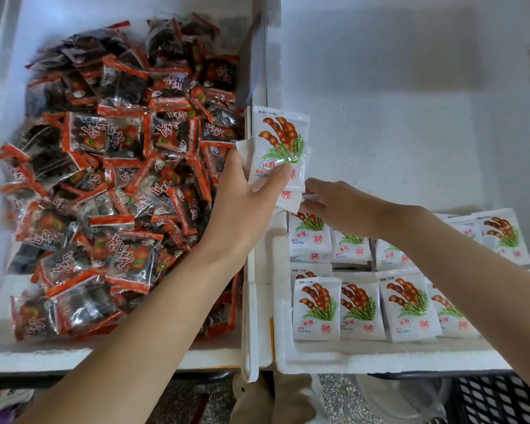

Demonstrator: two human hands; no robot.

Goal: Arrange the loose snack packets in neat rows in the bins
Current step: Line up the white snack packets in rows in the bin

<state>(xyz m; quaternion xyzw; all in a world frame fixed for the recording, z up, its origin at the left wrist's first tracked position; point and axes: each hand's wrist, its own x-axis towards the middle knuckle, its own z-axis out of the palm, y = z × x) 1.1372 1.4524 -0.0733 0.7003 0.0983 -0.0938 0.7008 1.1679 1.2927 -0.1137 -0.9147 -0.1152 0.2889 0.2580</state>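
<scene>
My left hand (248, 197) grips a small stack of white tamarind packets (277, 139) above the wall between the two bins, thumb across the top one. My right hand (337, 206) pinches the lower edge of a packet in that stack (288, 198). In the right foam bin (380, 359), more white packets lie in two overlapping rows: a front row (361, 310) and a back row (349, 246). One more white packet (507, 237) lies at the back row's right end.
The left foam bin (0, 353) holds a loose heap of several red-and-black packets (114, 179). The far part of the right bin (395, 102) shows bare white floor. Below the bins are a speckled floor and a black crate (496, 399).
</scene>
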